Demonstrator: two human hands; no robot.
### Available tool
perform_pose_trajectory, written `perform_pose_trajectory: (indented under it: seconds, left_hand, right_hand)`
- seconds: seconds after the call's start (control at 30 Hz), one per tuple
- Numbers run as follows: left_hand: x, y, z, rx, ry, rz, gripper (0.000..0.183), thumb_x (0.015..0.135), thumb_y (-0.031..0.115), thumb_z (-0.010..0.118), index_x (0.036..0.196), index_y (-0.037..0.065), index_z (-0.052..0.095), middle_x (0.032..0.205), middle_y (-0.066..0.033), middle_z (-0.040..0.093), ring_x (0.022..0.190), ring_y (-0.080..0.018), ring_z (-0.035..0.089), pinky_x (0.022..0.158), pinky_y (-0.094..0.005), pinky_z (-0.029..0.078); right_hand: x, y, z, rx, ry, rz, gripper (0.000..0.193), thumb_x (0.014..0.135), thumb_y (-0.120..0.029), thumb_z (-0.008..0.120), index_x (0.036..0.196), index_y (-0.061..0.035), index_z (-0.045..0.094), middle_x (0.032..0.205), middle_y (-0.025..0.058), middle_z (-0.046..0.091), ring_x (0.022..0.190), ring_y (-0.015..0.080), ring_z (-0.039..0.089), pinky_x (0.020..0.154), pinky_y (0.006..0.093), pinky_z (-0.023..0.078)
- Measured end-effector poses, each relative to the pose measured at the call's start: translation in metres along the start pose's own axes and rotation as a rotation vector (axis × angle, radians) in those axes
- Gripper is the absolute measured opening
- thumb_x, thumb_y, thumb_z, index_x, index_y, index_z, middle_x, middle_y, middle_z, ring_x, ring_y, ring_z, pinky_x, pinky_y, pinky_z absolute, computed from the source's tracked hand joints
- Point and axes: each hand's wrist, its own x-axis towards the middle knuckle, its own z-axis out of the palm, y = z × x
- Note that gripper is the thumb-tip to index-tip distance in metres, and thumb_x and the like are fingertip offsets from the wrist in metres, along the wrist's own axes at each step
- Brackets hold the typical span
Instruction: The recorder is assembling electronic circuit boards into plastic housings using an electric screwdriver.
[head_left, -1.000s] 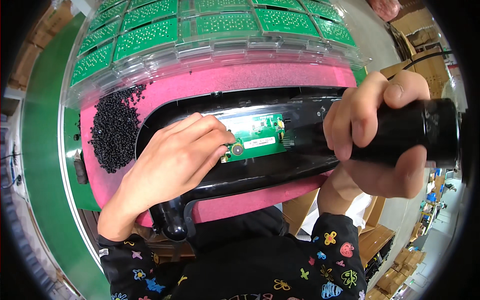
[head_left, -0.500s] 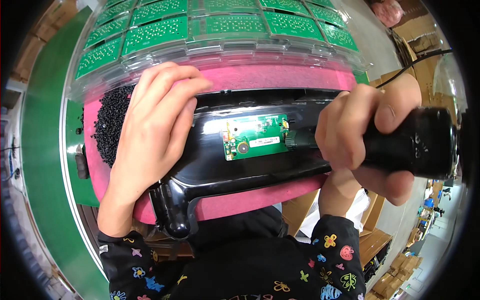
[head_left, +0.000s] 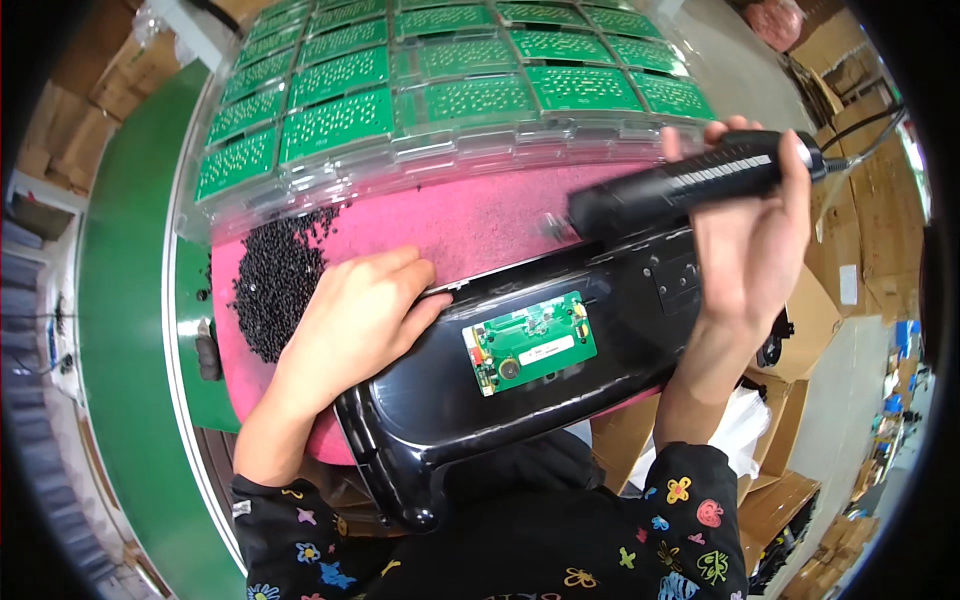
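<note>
Driver (head_left: 680,185) has swung off the board's right end to the far side since half a second ago; my left hand (head_left: 360,315) has dropped onto the far rim, toward the left.

Biggest: clear trays (head_left: 430,158) of green boards (head_left: 335,125), stacked far side. Pink mat (head_left: 480,215) near of them. Black housing (head_left: 430,385) on the mat, open side up, handle-like stub at near left. Driver lies tilted in my right hand (head_left: 745,245), thumb near side, other fingers partly behind it. Left hand narrow, fingers bunched at the rim; can't tell if it grips or just rests. Heap of small black pieces (head_left: 275,290) on the mat, left, just past that hand; too small to name. Circuit board (head_left: 560,355) sits inside the housing, about mid-length, nothing over it. Round disc (head_left: 510,368) near its left end. Driver's tip (head_left: 555,227) blurred, beyond the far rim; can't tell if it carries anything.

To do this well, I'd say: left hand firm on the rim, clear of the tip; tip square to the board, light pressure, off the components.
</note>
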Motion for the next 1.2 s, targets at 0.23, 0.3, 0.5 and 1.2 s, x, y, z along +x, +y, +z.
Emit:
perform_pose_trajectory:
  seconds: [0.23, 0.3, 0.5, 1.2]
  left_hand:
    - [0.005, 0.007, -0.003, 0.005, -0.065, -0.019, 0.024, 0.087, 0.019, 0.072, 0.085, -0.003, 0.060, 0.077, -0.0200, 0.056, 0.074, -0.0424, 0.060, 0.063, -0.0476, 0.045]
    - [0.003, 0.011, -0.006, 0.053, -0.079, 0.007, 0.026, 0.087, 0.018, 0.071, 0.083, -0.004, 0.059, 0.075, -0.0213, 0.054, 0.073, -0.0436, 0.059, 0.063, -0.0478, 0.044]
    - [-0.030, 0.028, -0.024, 0.089, 0.197, 0.004, 0.007, 0.084, 0.002, 0.067, 0.090, -0.001, 0.065, 0.082, -0.0185, 0.062, 0.073, -0.0408, 0.062, 0.063, -0.0425, 0.048]
    - [-0.305, -0.095, -0.075, -0.706, 1.366, -0.394, 0.027, 0.080, 0.029, 0.079, 0.102, 0.017, 0.069, 0.090, -0.0047, 0.065, 0.082, -0.0202, 0.057, 0.067, -0.0347, 0.043]
  right_hand:
    - [0.004, 0.003, 0.014, -0.613, 0.041, -0.446, 0.039, 0.089, -0.007, 0.067, 0.123, 0.0062, 0.052, 0.115, 0.0100, 0.058, 0.107, 0.0142, 0.051, 0.094, 0.0309, 0.040]
    - [-0.006, -0.005, 0.021, -0.940, 0.336, -0.765, 0.060, 0.084, -0.011, 0.073, 0.133, 0.0098, 0.045, 0.126, 0.0173, 0.051, 0.116, 0.0207, 0.046, 0.097, 0.0343, 0.038]
    - [-0.080, -0.051, 0.024, -1.045, -0.014, -1.062, 0.072, 0.082, -0.002, 0.067, 0.147, 0.0050, 0.036, 0.133, 0.0102, 0.044, 0.102, 0.0120, 0.043, 0.091, 0.0285, 0.038]
    - [-0.210, -0.056, -0.495, -2.224, 0.799, 0.684, 0.029, 0.089, -0.019, 0.052, 0.108, -0.0058, 0.068, 0.118, 0.0156, 0.064, 0.121, 0.0333, 0.056, 0.099, 0.0497, 0.044]
